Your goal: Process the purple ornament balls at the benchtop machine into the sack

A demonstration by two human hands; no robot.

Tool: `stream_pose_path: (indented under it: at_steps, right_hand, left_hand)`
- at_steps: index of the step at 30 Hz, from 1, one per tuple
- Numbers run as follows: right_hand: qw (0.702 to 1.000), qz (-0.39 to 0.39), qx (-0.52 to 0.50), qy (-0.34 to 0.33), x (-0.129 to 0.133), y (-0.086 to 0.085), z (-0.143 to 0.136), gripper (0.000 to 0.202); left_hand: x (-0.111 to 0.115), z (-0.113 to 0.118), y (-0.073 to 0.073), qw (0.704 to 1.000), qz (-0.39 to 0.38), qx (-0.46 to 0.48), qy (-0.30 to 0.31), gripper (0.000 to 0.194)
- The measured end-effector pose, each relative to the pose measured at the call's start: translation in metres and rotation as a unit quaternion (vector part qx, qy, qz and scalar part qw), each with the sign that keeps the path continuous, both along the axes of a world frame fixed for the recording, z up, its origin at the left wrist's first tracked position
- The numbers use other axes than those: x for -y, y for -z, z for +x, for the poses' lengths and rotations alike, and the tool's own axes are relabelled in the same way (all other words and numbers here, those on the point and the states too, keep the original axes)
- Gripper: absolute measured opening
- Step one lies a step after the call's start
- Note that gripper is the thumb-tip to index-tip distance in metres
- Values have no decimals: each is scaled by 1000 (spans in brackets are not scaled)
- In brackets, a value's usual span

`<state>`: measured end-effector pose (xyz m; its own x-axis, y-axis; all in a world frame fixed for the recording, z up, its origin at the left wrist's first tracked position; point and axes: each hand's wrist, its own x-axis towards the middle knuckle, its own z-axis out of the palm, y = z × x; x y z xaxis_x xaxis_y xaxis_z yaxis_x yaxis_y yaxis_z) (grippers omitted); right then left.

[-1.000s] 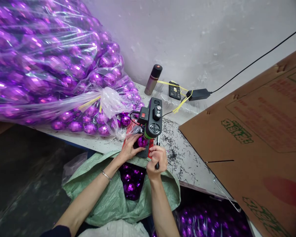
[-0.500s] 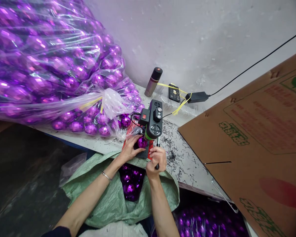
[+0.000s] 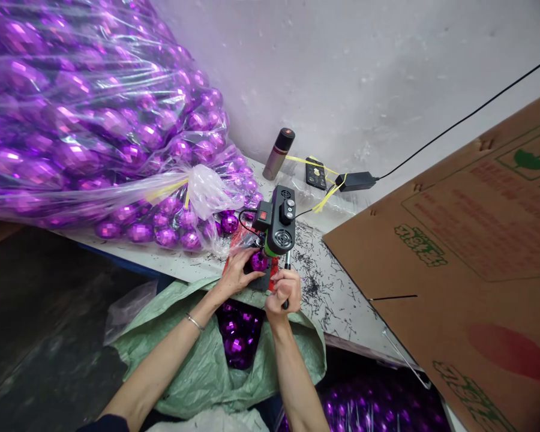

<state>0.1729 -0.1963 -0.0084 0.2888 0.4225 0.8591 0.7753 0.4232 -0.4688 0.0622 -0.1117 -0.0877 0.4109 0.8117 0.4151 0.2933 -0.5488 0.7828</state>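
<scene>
My left hand (image 3: 239, 272) is closed with its fingers and thumb around a shiny purple faceted ball (image 3: 259, 261). The ball sits under the head of a small black bench machine (image 3: 282, 221), which has a red switch and a green band. My right hand (image 3: 284, 291) is wrapped round the machine's lever handle (image 3: 287, 304), to the right of the ball. Below the ball lies a dark base plate (image 3: 260, 282) with red parts beside it. Between my forearms, an open green woven sack (image 3: 184, 354) holds purple balls (image 3: 236, 336).
A big clear bag of purple balls (image 3: 94, 132) fills the left. Behind the machine are a dark bottle (image 3: 279, 154), a phone-like black object (image 3: 315, 173) and a power adapter (image 3: 356, 181). Small black bits (image 3: 315, 285) litter the tabletop. A cardboard box (image 3: 459, 240) stands right; more balls (image 3: 378, 402) lie below.
The view has shifted very slightly. Both hands keep their places on the ball and the lever handle, with no clear movement of either.
</scene>
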Motion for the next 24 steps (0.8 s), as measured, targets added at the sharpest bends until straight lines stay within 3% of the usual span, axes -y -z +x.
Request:
stream_pose_path:
  at_steps: [12, 14, 16, 20, 22, 24]
  right_hand:
    - [998, 24, 16, -51, -4, 16, 5, 28]
    - [998, 28, 19, -54, -3, 4, 4, 30]
    - [998, 21, 1, -57, -1, -18, 3, 32]
    - [992, -72, -93, -53, 3, -68, 0, 35]
    - [991, -78, -97, -51, 5, -78, 0, 37]
    - [993, -69, -85, -46, 6, -75, 0, 36]
  left_hand:
    - [1, 1, -3, 1000, -25, 6, 2, 61]
    - [1, 1, -3, 1000, -23, 6, 2, 61]
    - [0, 2, -3, 1000, -21, 7, 3, 61]
    - [4, 0, -3, 1000, -6, 7, -2, 61]
    - [16, -6, -2, 1000, 23, 1, 0, 59]
    - [32, -16, -2, 998, 62, -14, 14, 60]
